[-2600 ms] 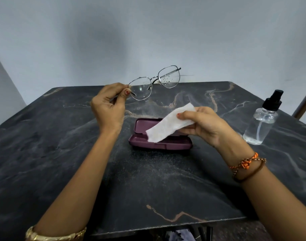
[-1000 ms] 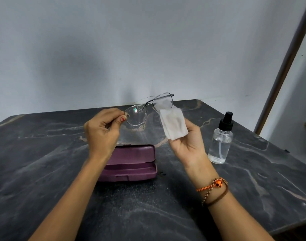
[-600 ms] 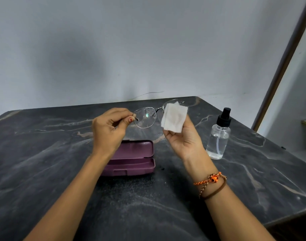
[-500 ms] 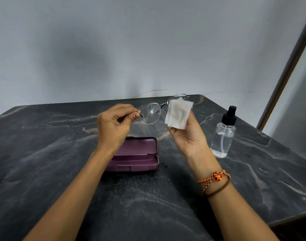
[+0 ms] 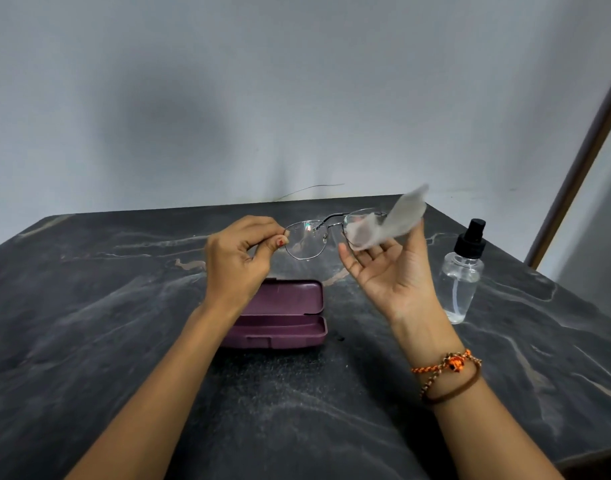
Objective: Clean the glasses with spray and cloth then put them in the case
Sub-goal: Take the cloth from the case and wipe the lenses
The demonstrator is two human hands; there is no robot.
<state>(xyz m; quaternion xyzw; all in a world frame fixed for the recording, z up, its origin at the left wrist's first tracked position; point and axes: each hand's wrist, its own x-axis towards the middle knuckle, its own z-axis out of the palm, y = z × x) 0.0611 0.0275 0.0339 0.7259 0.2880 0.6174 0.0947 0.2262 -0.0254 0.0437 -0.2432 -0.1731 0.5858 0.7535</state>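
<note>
Thin metal-framed glasses (image 5: 306, 242) are held in the air above the table, pinched at their left end by my left hand (image 5: 240, 259). My right hand (image 5: 389, 271) is palm up with fingers spread, and a white cloth (image 5: 387, 225) lies blurred across its fingertips against the glasses' right lens. Below the hands, an open purple case (image 5: 286, 315) rests on the table. A clear spray bottle (image 5: 461, 275) with a black pump top stands to the right of my right hand.
The dark marble table (image 5: 124, 341) fills the lower view, with a grey wall behind it. A brown slanted post (image 5: 581, 161) runs along the right edge of the view. The table's right corner falls away near the bottle.
The cloth was held flat and folded in front of the right lens; now it is unfolded and blurred over that lens, with my right fingers spread. My left hand keeps its pinch on the glasses.
</note>
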